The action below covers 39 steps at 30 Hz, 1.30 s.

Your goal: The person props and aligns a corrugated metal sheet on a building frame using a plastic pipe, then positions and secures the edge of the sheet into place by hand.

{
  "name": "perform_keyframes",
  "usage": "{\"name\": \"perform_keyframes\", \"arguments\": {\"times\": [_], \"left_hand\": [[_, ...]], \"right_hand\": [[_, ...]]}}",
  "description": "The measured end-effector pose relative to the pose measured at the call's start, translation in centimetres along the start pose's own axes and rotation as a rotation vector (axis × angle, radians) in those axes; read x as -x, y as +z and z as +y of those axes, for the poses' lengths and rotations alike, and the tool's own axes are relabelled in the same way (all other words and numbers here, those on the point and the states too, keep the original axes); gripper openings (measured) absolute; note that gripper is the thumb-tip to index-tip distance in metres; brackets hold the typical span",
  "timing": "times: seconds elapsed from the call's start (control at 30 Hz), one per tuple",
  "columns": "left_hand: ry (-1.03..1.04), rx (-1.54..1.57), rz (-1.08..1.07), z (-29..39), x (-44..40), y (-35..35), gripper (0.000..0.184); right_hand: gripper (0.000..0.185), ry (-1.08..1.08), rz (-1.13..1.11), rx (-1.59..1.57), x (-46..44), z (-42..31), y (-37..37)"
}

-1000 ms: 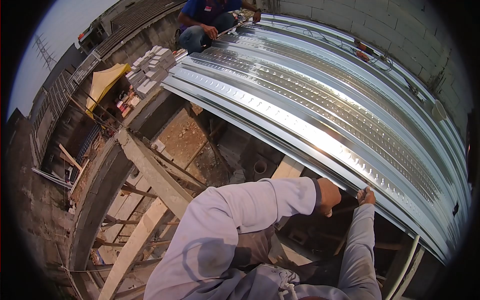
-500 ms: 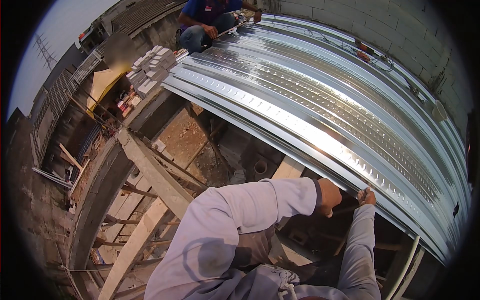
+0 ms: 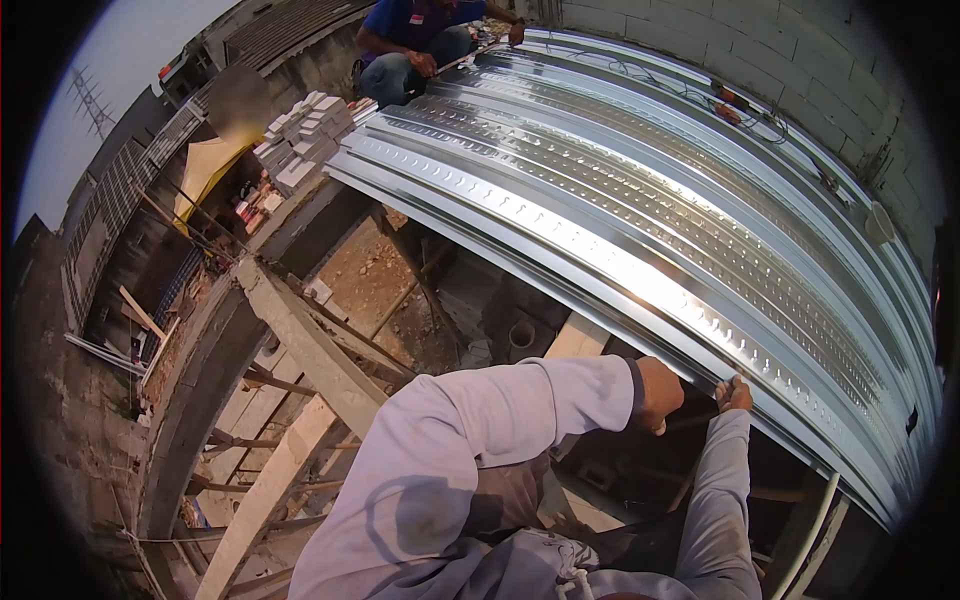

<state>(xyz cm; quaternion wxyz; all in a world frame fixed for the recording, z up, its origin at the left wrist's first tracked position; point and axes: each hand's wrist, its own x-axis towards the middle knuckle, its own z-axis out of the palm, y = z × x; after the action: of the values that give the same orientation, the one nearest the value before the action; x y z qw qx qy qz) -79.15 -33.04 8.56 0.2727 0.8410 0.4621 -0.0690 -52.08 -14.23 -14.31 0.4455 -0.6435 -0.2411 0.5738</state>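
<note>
Ribbed, shiny metal sheets (image 3: pixel 600 190) spread from the upper middle to the right. At their near edge my right hand (image 3: pixel 733 393) is closed, with its fingers pinching the lip of the nearest sheet. Just left of it, my left hand (image 3: pixel 658 395) hangs by the same edge with its fingers curled; what they hold, if anything, is hidden. Both arms wear light grey sleeves, and the left one crosses in front of me.
Another person (image 3: pixel 415 50) crouches at the sheets' far left end. Concrete beams (image 3: pixel 310 345) and a wooden plank (image 3: pixel 265 500) span a deep opening below left. Cables and an orange tool (image 3: pixel 727 112) lie near the block wall (image 3: pixel 740 45). A pale pipe (image 3: pixel 812 535) stands lower right.
</note>
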Motion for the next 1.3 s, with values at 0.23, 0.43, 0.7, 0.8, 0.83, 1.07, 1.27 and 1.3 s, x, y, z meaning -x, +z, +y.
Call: {"name": "perform_keyframes", "arguments": {"times": [0.23,0.43,0.7,0.8,0.83,1.07,1.27,1.3], "left_hand": [[0.005,-0.002,-0.007,0.1,0.2,-0.2,0.032],[-0.005,-0.007,-0.006,0.2,0.3,-0.4,0.032],[-0.002,-0.011,-0.016,0.2,0.2,-0.4,0.032],[-0.003,-0.011,-0.014,0.2,0.2,-0.3,0.032],[-0.004,-0.009,-0.012,0.2,0.2,-0.3,0.032],[-0.009,-0.019,-0.036,0.3,0.2,-0.5,0.032],[-0.011,-0.008,-0.030,0.2,0.2,-0.5,0.032],[-0.008,-0.007,-0.030,0.2,0.1,-0.4,0.032]], "right_hand": [[0.021,0.013,0.011,0.002,-0.5,0.0,-0.1],[0.021,0.015,0.011,-0.001,-0.4,0.0,0.0],[0.021,0.005,-0.010,-0.001,-0.8,0.2,-0.3],[0.021,-0.005,-0.007,-0.008,-0.4,0.1,-0.2],[0.021,-0.005,-0.012,-0.012,-0.6,0.2,-0.3],[0.021,0.011,0.013,-0.011,-0.4,0.1,0.0],[0.020,-0.001,0.014,0.005,-0.5,0.2,-0.1],[0.020,0.003,0.017,0.003,-0.4,0.2,-0.1]]}}
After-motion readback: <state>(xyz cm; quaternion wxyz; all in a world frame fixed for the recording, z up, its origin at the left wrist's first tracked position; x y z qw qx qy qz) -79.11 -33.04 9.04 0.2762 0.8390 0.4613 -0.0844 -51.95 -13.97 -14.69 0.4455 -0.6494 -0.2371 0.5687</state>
